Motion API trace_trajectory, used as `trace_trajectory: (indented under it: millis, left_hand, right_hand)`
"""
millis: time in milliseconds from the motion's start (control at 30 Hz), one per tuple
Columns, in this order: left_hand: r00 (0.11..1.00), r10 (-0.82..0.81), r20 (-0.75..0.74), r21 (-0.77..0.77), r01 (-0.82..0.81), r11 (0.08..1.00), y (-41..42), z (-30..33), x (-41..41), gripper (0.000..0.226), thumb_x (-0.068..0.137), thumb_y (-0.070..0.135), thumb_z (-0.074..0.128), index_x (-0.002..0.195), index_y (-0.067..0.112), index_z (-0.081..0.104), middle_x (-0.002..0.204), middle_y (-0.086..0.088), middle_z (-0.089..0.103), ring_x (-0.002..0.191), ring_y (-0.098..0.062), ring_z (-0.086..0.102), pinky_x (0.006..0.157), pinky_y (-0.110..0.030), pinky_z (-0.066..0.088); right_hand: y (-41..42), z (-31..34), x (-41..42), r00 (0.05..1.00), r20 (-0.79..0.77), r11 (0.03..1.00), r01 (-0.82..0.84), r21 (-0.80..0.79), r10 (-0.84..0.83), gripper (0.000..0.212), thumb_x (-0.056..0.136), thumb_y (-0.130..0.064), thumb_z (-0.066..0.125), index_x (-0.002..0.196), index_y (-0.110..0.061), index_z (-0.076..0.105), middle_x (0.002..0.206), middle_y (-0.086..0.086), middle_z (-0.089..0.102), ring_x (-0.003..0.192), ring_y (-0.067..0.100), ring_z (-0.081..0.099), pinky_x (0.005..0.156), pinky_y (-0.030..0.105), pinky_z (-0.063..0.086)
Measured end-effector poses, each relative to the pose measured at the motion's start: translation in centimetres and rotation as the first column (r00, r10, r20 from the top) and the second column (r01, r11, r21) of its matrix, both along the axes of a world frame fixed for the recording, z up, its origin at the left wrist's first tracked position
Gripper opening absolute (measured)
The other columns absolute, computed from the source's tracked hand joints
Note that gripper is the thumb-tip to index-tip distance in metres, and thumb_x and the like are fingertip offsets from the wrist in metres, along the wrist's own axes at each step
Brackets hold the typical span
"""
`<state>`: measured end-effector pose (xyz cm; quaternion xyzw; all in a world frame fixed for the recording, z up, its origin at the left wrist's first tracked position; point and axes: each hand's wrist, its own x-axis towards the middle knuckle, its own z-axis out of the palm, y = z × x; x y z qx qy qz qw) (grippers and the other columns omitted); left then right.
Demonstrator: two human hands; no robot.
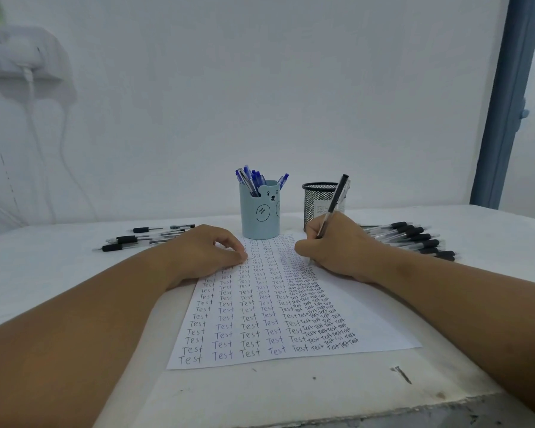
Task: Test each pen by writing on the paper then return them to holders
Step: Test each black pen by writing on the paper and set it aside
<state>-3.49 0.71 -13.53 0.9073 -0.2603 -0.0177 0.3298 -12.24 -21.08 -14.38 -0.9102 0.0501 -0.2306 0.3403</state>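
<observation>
White table [291,393] stood against a bare pale wall [260,88]; I counted one paper [261,304], two holders, blue cup [260,211] and mesh cup [317,199]. My right hand [337,245] gripped a black pen [334,205], tip on the paper; my left hand [204,251] rested there, fingers loosely curled, holding nothing.

Pen tip [310,261] behind right hand [337,251]

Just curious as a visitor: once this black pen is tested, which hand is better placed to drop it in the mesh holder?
Right hand: it grips the black pen, with the mesh holder just behind.
</observation>
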Motion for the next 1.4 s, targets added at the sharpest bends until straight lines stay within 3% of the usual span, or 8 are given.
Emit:
trace_trajectory:
  millis: [133, 267, 400, 733, 900, 1100, 1300, 1400]
  left_hand:
    - [1.000, -0.013, -0.008, -0.016, 0.013, 1.000, 0.12, -0.08, 0.05, 0.012, 0.089, 0.040, 0.073, 0.100, 0.033, 0.074, 0.096, 0.027, 0.048, 0.087, 0.011, 0.042, 0.091, -0.028, 0.030]
    - [1.000, -0.018, -0.011, -0.012, 0.017, 1.000, 0.13, -0.06, 0.09, 0.013, 0.090, 0.040, 0.072, 0.100, 0.033, 0.074, 0.096, 0.028, 0.048, 0.087, 0.011, 0.042, 0.091, -0.028, 0.029]
    - [1.000, -0.006, -0.009, -0.006, 0.006, 1.000, 0.13, -0.06, 0.08, 0.013, 0.089, 0.041, 0.073, 0.100, 0.034, 0.074, 0.097, 0.028, 0.047, 0.095, 0.002, 0.046, 0.092, -0.028, 0.030]
    - [1.000, -0.005, -0.023, -0.019, 0.004, 1.000, 0.12, -0.07, 0.13, 0.014, 0.089, 0.041, 0.073, 0.100, 0.034, 0.074, 0.096, 0.027, 0.047, 0.088, 0.007, 0.043, 0.091, -0.028, 0.030]
    - [1.000, -0.012, -0.026, -0.028, 0.011, 1.000, 0.08, -0.11, 0.14, 0.013, 0.089, 0.040, 0.073, 0.100, 0.033, 0.074, 0.097, 0.026, 0.048, 0.087, 0.010, 0.042, 0.080, -0.022, 0.031]
    - [1.000, -0.008, -0.015, -0.022, 0.008, 1.000, 0.06, -0.06, 0.00, 0.015, 0.089, 0.040, 0.073, 0.101, 0.032, 0.074, 0.095, 0.027, 0.048, 0.086, 0.012, 0.041, 0.088, -0.025, 0.029]
    - [1.000, -0.001, -0.021, -0.017, 0.000, 1.000, 0.11, -0.04, 0.05, 0.015, 0.089, 0.042, 0.072, 0.101, 0.032, 0.074, 0.096, 0.027, 0.048, 0.089, 0.008, 0.044, 0.089, -0.027, 0.029]
    - [1.000, 0.002, -0.017, -0.009, -0.002, 1.000, 0.20, -0.10, 0.28, 0.015, 0.088, 0.044, 0.073, 0.100, 0.034, 0.074, 0.098, 0.028, 0.047, 0.096, 0.001, 0.046, 0.092, -0.028, 0.030]
  right_hand:
    - [-0.05, -0.07, 0.07, 1.000, 0.009, 1.000, 0.008, 0.017, -0.009, 0.032, 0.077, -0.011, 0.068, 0.051, -0.015, 0.050, 0.057, 0.009, 0.063, 0.051, 0.010, 0.045, 0.049, 0.021, 0.036]
    - [-0.08, -0.07, 0.00, 1.000, 0.002, 1.000, 0.013, -0.003, -0.013, 0.033, 0.080, -0.012, 0.068, 0.053, -0.016, 0.049, 0.050, 0.000, 0.055, 0.049, 0.010, 0.044, 0.052, 0.022, 0.037]
    - [-0.07, -0.03, 0.12, 1.000, -0.009, 1.000, 0.004, -0.001, -0.004, 0.034, 0.080, -0.012, 0.068, 0.053, -0.016, 0.047, 0.053, 0.004, 0.050, 0.054, 0.015, 0.044, 0.054, 0.024, 0.036]
    - [-0.22, -0.06, 0.04, 1.000, -0.009, 1.000, -0.007, -0.009, 0.006, 0.033, 0.080, -0.012, 0.069, 0.054, -0.015, 0.048, 0.053, 0.004, 0.050, 0.051, 0.012, 0.042, 0.050, 0.021, 0.035]
    - [-0.13, 0.00, 0.01, 1.000, -0.004, 0.999, -0.019, -0.028, 0.019, 0.038, 0.080, -0.010, 0.067, 0.052, -0.016, 0.043, 0.052, 0.003, 0.041, 0.050, 0.013, 0.039, 0.049, 0.022, 0.033]
    - [-0.20, -0.13, 0.24, 1.000, 0.020, 1.000, -0.021, -0.018, 0.022, 0.039, 0.080, -0.010, 0.067, 0.050, -0.017, 0.043, 0.051, 0.006, 0.041, 0.049, 0.012, 0.038, 0.054, 0.025, 0.035]
    - [-0.05, 0.23, 0.47, 0.988, 0.147, 0.957, -0.084, 0.277, 0.044, 0.054, 0.095, -0.052, 0.058, 0.056, -0.015, 0.055, 0.052, 0.001, 0.054, 0.054, 0.017, 0.049, 0.063, 0.036, 0.044]
    - [0.25, 0.85, -0.02, 0.985, 0.173, 0.982, -0.040, 0.185, 0.007, 0.066, 0.101, -0.058, 0.041, 0.060, -0.008, 0.052, 0.051, -0.002, 0.049, 0.049, 0.012, 0.044, 0.061, 0.027, 0.040]
